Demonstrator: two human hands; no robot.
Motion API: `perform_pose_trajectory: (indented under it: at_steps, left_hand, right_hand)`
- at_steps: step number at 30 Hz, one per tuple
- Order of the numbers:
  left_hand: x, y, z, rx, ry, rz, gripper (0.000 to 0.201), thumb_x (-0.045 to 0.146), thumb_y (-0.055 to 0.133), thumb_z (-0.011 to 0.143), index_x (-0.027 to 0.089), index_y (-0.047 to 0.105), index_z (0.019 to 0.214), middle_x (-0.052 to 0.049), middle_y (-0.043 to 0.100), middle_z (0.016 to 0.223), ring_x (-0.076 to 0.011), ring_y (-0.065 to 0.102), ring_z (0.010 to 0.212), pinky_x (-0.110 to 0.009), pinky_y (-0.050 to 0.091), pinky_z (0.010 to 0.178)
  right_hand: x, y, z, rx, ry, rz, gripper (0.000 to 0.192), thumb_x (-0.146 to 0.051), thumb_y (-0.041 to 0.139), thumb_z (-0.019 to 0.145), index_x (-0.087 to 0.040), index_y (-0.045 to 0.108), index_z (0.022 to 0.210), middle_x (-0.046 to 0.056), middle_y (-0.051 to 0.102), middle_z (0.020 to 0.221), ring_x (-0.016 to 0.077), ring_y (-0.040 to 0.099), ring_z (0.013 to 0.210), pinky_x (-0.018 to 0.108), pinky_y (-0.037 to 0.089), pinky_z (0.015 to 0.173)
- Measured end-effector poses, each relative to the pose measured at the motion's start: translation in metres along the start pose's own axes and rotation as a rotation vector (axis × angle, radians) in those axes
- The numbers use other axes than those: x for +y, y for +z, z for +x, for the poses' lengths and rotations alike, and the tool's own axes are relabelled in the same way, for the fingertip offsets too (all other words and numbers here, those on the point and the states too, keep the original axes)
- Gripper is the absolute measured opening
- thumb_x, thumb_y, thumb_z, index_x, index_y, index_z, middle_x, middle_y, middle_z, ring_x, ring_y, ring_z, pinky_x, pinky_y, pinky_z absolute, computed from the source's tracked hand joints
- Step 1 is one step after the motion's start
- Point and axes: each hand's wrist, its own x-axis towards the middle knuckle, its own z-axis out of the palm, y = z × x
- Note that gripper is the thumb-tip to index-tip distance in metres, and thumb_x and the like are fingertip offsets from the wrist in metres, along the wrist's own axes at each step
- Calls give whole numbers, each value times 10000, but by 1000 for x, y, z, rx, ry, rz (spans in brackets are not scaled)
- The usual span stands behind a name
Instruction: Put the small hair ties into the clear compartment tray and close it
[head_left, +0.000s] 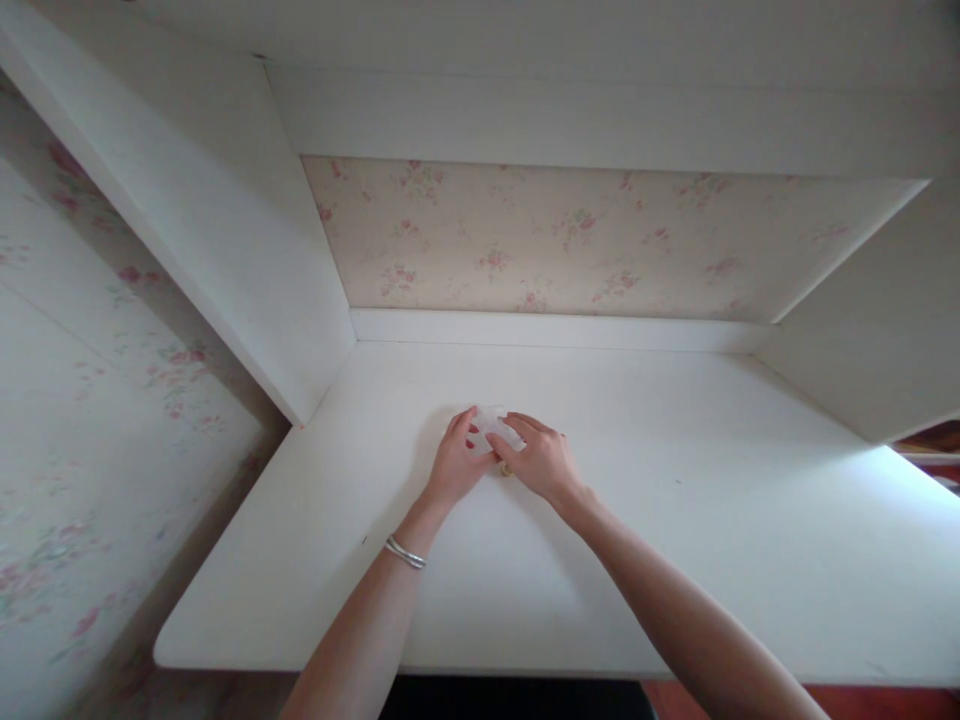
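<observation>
Both my hands rest together near the middle of a white desk top (675,520). My left hand (455,463), with a silver bracelet on its wrist, and my right hand (538,459), with a ring on one finger, press down on a small pale, translucent object (491,424) that looks like folded tissue or plastic. Fingers cover most of it, so I cannot tell exactly what it is. Only its far edge shows between the fingertips.
The desk sits in a white alcove with side panels (247,250) left and right and a shelf overhead. Floral wallpaper (562,240) covers the back wall and the wall at left. The desk's front edge runs near my forearms.
</observation>
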Motion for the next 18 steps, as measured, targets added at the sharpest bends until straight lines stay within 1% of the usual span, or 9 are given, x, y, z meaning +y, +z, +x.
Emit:
perform_pose_trajectory:
  at_steps: [2,4,7,9,11,14,16,18]
  left_hand:
    - [1,0,0,-15,7,-57,688,264,750,624,197,471,1249,-88,525,1183,-181,573,948,-279,533,702]
    - [3,2,-2,-25,16,-146,659,241,753,619,195,494,1223,-88,529,1178,-187,576,983,-293,545,752]
    - [5,4,-3,-48,24,-270,643,209,761,609,186,507,1200,-96,518,1193,-200,572,1034,-334,536,847]
    - [7,3,-4,-63,26,-323,650,206,776,593,177,513,1187,-102,510,1204,-203,574,1044,-354,523,888]
    - [7,0,-3,-75,16,-350,655,223,795,576,166,521,1168,-107,506,1209,-205,577,1044,-361,516,907]
    - [7,-4,-2,-63,-33,-376,671,256,810,566,162,515,1161,-116,505,1225,-209,574,1061,-363,507,921]
    - [7,-5,-1,-47,-74,-412,689,256,805,580,170,490,1186,-123,504,1247,-213,561,1093,-367,494,938]
    - [6,-5,0,-48,-108,-452,700,247,796,597,176,467,1212,-129,500,1270,-215,544,1125,-371,479,954]
  right_hand:
    - [3,-3,-1,-13,3,8,348,-488,512,823,-274,679,1039,19,675,1073,184,643,884,273,471,783]
    - [5,-6,-1,-47,31,20,351,-509,498,822,-270,708,970,13,711,908,163,648,761,245,464,682]
    - [8,-10,-3,-87,106,54,391,-557,499,800,-258,730,902,1,687,671,139,610,597,227,419,559]
    - [10,-10,-3,-95,165,116,410,-576,521,773,-248,738,886,-3,661,595,134,592,552,227,411,538]
    - [14,-11,-1,-83,257,234,427,-579,533,759,-230,740,893,3,658,585,141,602,558,230,428,544]
    - [27,-16,7,-5,472,515,455,-556,569,736,-172,726,922,40,680,651,177,644,634,250,480,573]
    - [40,-22,13,62,570,754,426,-513,600,723,-149,702,920,68,695,766,190,661,683,276,518,614]
    - [57,-28,16,124,627,991,361,-471,591,731,-158,664,897,77,686,902,185,666,687,314,544,656]
